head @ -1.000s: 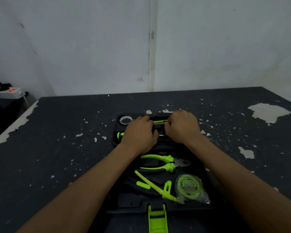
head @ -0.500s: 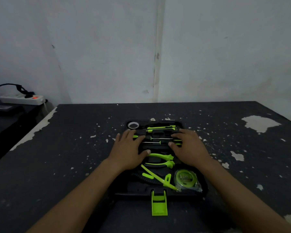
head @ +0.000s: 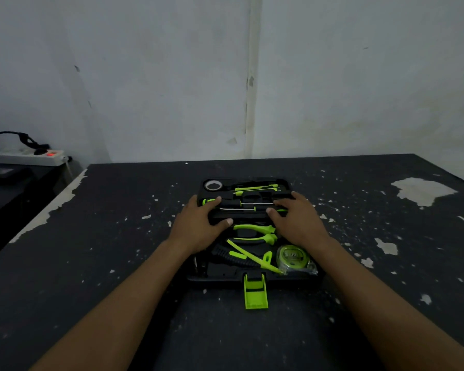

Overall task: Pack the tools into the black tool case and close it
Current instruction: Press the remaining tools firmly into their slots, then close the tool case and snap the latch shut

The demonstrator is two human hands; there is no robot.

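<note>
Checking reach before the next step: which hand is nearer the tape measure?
Right. The right hand lies flat just beyond the tape measure, its wrist beside it. The left hand rests on the case's other side, across the pliers.

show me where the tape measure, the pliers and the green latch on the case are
tape measure (head: 292,256), head view, on its round green face.
pliers (head: 255,228), head view, on the upper green handle.
green latch (head: 255,293), head view, on its flat middle.
</note>
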